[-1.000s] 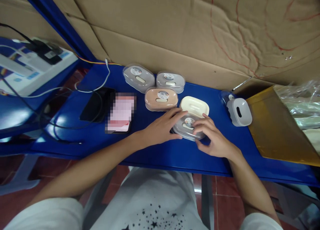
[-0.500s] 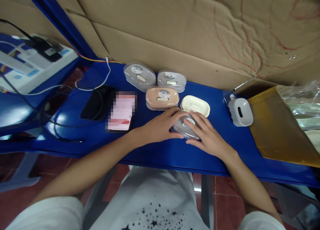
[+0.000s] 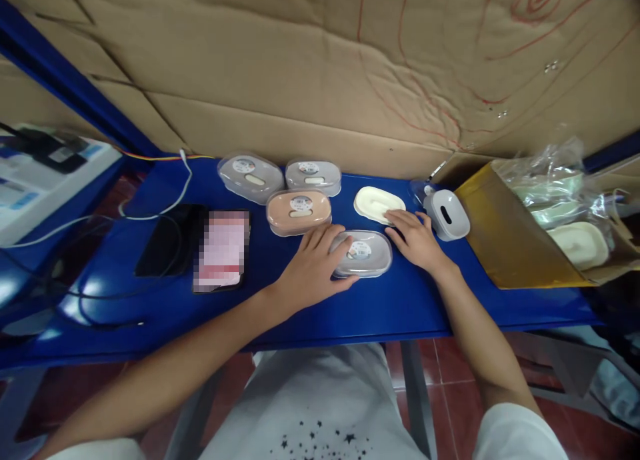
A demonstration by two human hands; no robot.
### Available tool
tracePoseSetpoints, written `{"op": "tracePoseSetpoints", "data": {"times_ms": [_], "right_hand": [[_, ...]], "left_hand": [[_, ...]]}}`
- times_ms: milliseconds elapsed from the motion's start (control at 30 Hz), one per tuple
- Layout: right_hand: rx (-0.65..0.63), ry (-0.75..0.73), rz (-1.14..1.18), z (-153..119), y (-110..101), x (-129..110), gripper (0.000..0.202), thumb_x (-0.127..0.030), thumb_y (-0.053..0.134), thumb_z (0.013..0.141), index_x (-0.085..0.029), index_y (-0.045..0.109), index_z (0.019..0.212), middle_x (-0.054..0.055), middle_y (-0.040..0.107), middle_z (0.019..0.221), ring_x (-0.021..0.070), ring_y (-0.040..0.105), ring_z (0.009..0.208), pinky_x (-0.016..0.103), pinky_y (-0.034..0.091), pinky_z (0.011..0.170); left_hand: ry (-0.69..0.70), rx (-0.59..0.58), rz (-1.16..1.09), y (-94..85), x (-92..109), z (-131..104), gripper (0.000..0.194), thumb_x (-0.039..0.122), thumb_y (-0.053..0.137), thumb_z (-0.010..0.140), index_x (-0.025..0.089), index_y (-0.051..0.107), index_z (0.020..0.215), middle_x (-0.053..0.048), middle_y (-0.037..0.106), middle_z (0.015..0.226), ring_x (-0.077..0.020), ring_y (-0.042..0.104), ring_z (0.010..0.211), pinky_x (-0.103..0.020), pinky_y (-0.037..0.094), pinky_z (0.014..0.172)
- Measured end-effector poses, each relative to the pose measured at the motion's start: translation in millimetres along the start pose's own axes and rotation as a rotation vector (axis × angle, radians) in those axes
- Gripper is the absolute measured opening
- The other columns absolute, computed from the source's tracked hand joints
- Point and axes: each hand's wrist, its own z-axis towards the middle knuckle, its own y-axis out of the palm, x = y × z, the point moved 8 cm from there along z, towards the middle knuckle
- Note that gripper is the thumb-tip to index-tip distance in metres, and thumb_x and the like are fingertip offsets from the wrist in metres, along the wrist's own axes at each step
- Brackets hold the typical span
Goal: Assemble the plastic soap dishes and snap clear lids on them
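Observation:
My left hand (image 3: 315, 267) is closed round the left end of a grey soap box (image 3: 375, 257) with a clear lid and a round label, its thumb along the front side. The box sits flat near the middle of the blue table. My right hand (image 3: 417, 240) has its fingertips over the right end of a shallow cream oval soap tray (image 3: 375, 201), with the thumb by its front edge. Behind and left of the grey box is a peach soap box (image 3: 295, 221) with a clear lid. Two more lidded grey boxes, a left one (image 3: 245, 188) and a right one (image 3: 300, 182), stand behind it.
A light grey box (image 3: 457, 227) with a dark slot stands right of my right hand. Beside it is a cardboard carton (image 3: 480, 230) holding plastic-wrapped pieces. A phone (image 3: 223, 247), cables and a power strip (image 3: 65, 173) lie left. Brown paper (image 3: 250, 80) covers the back.
My right hand has left the grey soap box and moved to the cream tray, which has shifted back and right. The left hand stays on the grey box. The view has turned right.

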Motion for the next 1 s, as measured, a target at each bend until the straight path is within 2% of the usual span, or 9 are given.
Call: {"op": "tracePoseSetpoints", "data": {"times_ms": [167,300,367,500,600,667,800,867,1000], "right_hand": [[0.047,0.057,-0.018,-5,-11,12,0.055,-0.045,0.046,0.112,-0.018,0.056,0.158,0.019,0.069,0.15,0.0397,0.066,0.135,0.061,0.049,0.109],[0.066,0.063,0.039,-10,-25,11,0.049,-0.049,0.044,0.113,-0.023,0.067,0.147,0.01,0.084,0.118,0.0295,0.08,0.103,0.043,0.061,0.091],[0.096,0.065,0.062,-11,-35,13,0.046,-0.05,0.043,0.113,-0.027,0.071,0.142,0.006,0.084,0.114,0.0261,0.081,0.098,0.04,0.062,0.089],[0.232,0.152,0.022,-14,-59,39,0.047,-0.05,0.044,0.112,-0.025,0.069,0.143,0.012,0.074,0.141,0.0341,0.068,0.133,0.055,0.051,0.113],[0.285,0.329,-0.082,-23,-64,76,0.058,-0.052,0.051,0.107,-0.018,0.058,0.153,0.023,0.058,0.158,0.0477,0.055,0.144,0.073,0.042,0.115],[0.243,0.446,-0.153,-29,-59,98,0.065,-0.054,0.057,0.103,-0.016,0.054,0.156,0.028,0.052,0.161,0.0515,0.054,0.143,0.075,0.043,0.111],[0.175,0.502,-0.182,-35,-47,116,0.068,-0.056,0.063,0.098,-0.019,0.054,0.155,0.026,0.053,0.161,0.052,0.054,0.14,0.074,0.045,0.109],[0.166,0.504,-0.182,-35,-46,116,0.071,-0.059,0.065,0.096,-0.021,0.055,0.155,0.023,0.053,0.162,0.0529,0.053,0.139,0.075,0.046,0.108],[0.145,0.533,-0.177,-38,-48,117,0.073,-0.063,0.071,0.091,-0.023,0.059,0.151,0.023,0.056,0.157,0.054,0.054,0.135,0.076,0.046,0.105]], "left_hand": [[-0.03,0.004,0.155,0.6,10,22,0.04,0.041,0.071,0.097,0.017,0.068,0.128,-0.024,0.059,0.146,-0.047,0.053,0.14,-0.068,0.04,0.119],[-0.072,0.011,0.247,2.4,12,52,0.028,0.031,0.067,0.097,0.019,0.07,0.123,-0.022,0.065,0.136,-0.0451,0.057,0.132,-0.069,0.038,0.117],[-0.085,0.011,0.263,5.6,7,70,0.029,0.03,0.066,0.097,0.019,0.069,0.124,-0.02,0.066,0.131,-0.0433,0.06,0.125,-0.066,0.043,0.112],[-0.119,0.047,0.268,10.1,-10,102,0.034,0.029,0.062,0.099,0.015,0.065,0.13,-0.023,0.066,0.133,-0.0434,0.06,0.126,-0.064,0.046,0.109],[-0.117,0.074,0.271,14.7,-12,113,0.041,0.022,0.056,0.101,0.013,0.06,0.141,-0.025,0.06,0.146,-0.0449,0.054,0.138,-0.07,0.039,0.116],[-0.038,0.06,0.253,23.2,1,114,0.047,0.014,0.053,0.1,0.015,0.058,0.147,-0.023,0.052,0.159,-0.0424,0.047,0.15,-0.068,0.032,0.123],[0.337,-0.115,0.118,55.4,49,102,0.054,0.005,0.053,0.097,0.02,0.061,0.148,-0.018,0.044,0.171,-0.0356,0.038,0.161,-0.061,0.031,0.129],[0.433,-0.181,0.08,65.7,63,92,0.046,0.007,0.054,0.1,0.021,0.066,0.142,-0.017,0.054,0.162,-0.0337,0.046,0.155,-0.063,0.028,0.13],[0.466,-0.206,0.127,67.5,67,70,0.028,0.013,0.052,0.106,0.023,0.074,0.121,-0.011,0.073,0.124,-0.0281,0.065,0.126,-0.062,0.03,0.127]]}}
